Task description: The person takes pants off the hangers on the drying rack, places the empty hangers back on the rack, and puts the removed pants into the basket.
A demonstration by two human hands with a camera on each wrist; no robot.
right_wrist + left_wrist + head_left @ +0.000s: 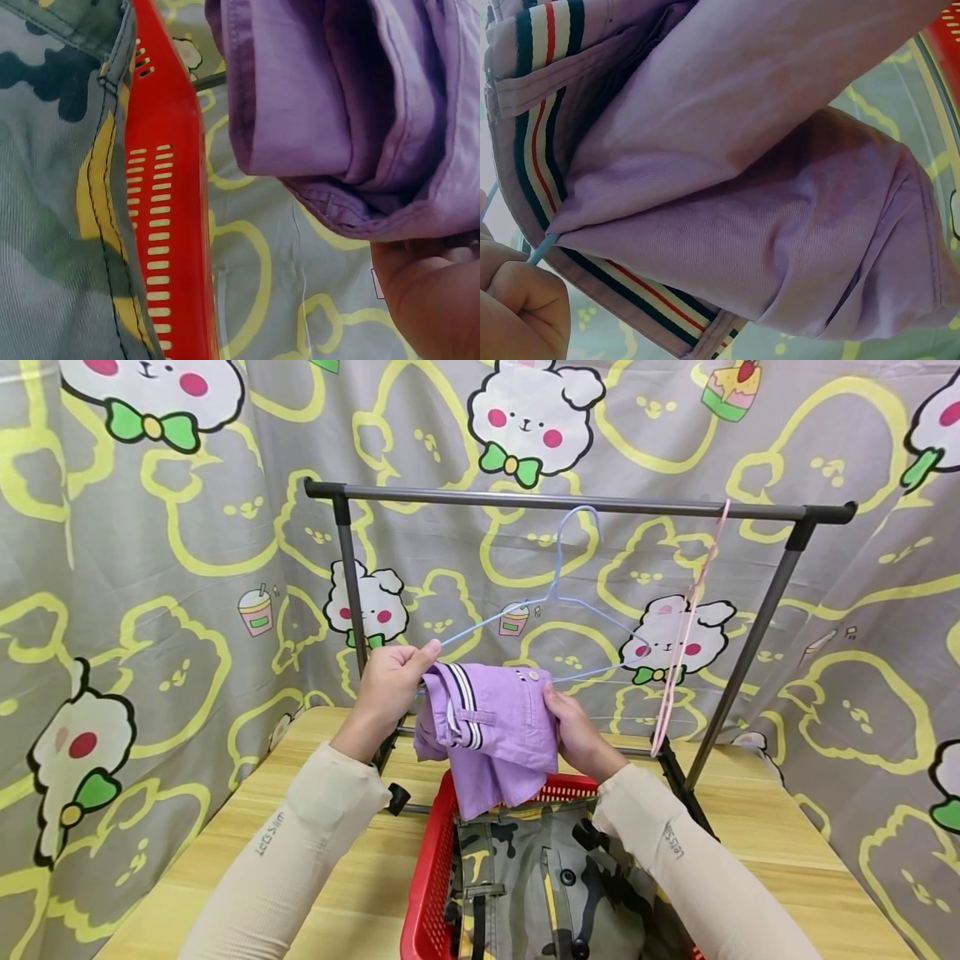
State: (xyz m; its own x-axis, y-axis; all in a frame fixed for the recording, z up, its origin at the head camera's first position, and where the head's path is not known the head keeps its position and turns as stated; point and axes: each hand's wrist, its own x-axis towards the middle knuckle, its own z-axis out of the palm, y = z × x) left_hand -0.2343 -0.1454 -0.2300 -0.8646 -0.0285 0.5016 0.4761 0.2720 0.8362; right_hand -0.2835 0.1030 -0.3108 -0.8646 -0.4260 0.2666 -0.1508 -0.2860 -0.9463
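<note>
Purple pants (487, 710) with a striped waistband drape over the lower wire of a light blue hanger (497, 617), above a red basket. At the waistband end, my left hand (388, 689) holds the hanger's left corner; the left wrist view shows blue wire (543, 249) running from the fingers into the fabric. My right hand (583, 737) grips the right edge of the pants, thumb on the near side and the other fingers hidden behind. In the right wrist view the folded layers of the pants (300, 97) hang over the right hand (431, 296).
A red basket (427, 877) stands in front on the wooden table (330, 893), holding camouflage clothing (517, 877). Behind is a grey metal rack (465, 498), with a pink hanger (686, 635) hanging at its right. A patterned curtain (420, 435) surrounds the table.
</note>
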